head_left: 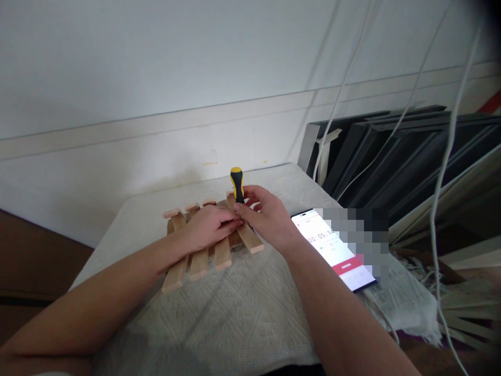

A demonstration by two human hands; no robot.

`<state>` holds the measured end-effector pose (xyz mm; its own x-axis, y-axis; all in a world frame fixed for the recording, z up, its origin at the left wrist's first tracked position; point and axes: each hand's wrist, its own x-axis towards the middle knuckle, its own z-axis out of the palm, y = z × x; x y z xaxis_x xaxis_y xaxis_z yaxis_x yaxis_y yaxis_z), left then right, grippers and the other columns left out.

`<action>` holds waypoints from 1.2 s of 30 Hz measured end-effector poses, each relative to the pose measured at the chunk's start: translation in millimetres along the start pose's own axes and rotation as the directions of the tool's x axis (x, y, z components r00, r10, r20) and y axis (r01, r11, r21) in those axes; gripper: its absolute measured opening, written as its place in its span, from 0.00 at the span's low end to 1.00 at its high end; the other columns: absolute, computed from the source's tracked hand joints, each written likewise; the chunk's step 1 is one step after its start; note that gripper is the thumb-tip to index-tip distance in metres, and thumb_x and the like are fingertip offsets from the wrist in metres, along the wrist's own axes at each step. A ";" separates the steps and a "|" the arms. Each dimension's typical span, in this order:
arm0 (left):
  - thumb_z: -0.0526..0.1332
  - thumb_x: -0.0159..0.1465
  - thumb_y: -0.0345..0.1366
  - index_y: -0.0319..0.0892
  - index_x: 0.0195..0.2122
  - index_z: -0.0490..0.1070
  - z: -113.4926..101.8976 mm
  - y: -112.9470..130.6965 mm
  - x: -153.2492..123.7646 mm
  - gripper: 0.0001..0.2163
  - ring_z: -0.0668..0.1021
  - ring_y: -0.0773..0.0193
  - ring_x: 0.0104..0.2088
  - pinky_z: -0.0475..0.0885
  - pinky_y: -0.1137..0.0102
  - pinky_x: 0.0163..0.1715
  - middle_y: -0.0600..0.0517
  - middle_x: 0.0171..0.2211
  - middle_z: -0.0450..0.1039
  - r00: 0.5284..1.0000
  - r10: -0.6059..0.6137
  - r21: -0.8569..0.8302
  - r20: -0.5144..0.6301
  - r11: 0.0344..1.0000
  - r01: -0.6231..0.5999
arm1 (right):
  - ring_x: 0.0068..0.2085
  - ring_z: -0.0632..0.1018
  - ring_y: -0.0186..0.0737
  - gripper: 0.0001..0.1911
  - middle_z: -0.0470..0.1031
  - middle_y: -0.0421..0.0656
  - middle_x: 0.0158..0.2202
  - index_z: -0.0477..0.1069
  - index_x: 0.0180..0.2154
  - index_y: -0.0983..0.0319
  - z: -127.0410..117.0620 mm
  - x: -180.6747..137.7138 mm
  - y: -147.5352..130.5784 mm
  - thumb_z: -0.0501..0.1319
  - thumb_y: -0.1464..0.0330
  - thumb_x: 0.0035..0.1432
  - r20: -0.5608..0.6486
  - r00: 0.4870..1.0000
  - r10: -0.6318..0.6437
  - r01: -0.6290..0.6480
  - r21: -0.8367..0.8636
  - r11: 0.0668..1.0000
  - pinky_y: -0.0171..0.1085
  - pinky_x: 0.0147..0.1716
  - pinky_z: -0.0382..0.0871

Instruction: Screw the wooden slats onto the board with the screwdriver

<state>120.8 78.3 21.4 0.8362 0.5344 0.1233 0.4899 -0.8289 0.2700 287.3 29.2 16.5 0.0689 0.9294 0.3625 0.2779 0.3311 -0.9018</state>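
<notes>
A screwdriver with a black and yellow handle stands nearly upright over a small slatted wooden rack. My right hand curls its thumb and fingers around the lower part of that handle. Across the slats lies my left hand, its fingertips pressed together beside the screwdriver's lower end, at the right-hand slat. What those fingertips pinch, if anything, is too small to make out. The hands hide the screwdriver's tip and the rack's middle.
A pale textured cloth covers the table. Right of my right forearm lies a lit phone showing a timer. Dark panels lean against the wall at the right, and white cables hang in front of them.
</notes>
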 end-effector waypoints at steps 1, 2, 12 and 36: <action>0.51 0.68 0.37 0.43 0.40 0.77 -0.4 0.4 0.1 0.14 0.78 0.63 0.36 0.68 0.70 0.38 0.50 0.37 0.79 1.000 -0.001 -0.003 0.005 1.000 0.001 | 0.34 0.74 0.37 0.13 0.76 0.42 0.37 0.71 0.42 0.60 -0.3 0.0 -0.3 0.61 0.66 0.52 0.007 1.000 -0.008 0.008 0.000 1.000 0.38 0.34 0.66; 0.51 0.68 0.37 0.43 0.40 0.77 -0.8 0.9 0.1 0.14 0.78 0.63 0.37 0.68 0.70 0.38 0.50 0.38 0.79 1.000 0.000 -0.005 0.009 1.000 0.000 | 0.34 0.74 0.37 0.13 0.76 0.42 0.36 0.71 0.42 0.60 -0.9 -0.1 -0.7 0.61 0.66 0.52 0.009 1.000 -0.015 0.015 -0.015 1.000 0.38 0.33 0.66; 0.51 0.68 0.39 0.43 0.39 0.77 0.7 -1.6 -1.3 0.14 0.77 0.64 0.32 0.67 0.71 0.35 0.50 0.34 0.79 1.000 -0.005 0.032 -0.011 0.999 0.005 | 0.30 0.70 0.37 0.13 0.71 0.40 0.29 0.68 0.30 0.60 -4.2 -1.3 -1.9 0.65 0.58 0.48 -0.084 0.996 -0.021 0.007 -0.166 0.986 0.38 0.31 0.64; 0.52 0.68 0.38 0.43 0.41 0.76 -1.9 2.7 0.2 0.13 0.78 0.62 0.37 0.68 0.70 0.39 0.50 0.38 0.79 1.000 0.003 -0.009 0.006 1.000 -0.003 | 0.29 0.68 0.36 0.14 0.69 0.41 0.26 0.67 0.25 0.60 -7.4 -2.7 -2.6 0.57 0.59 0.58 -0.066 0.987 -0.145 0.125 -0.240 0.963 0.37 0.30 0.61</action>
<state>121.8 76.6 24.0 0.8389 0.5311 0.1187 0.4854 -0.8288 0.2783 293.5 24.6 19.6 0.0907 0.8589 0.5040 0.5064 0.3960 -0.7660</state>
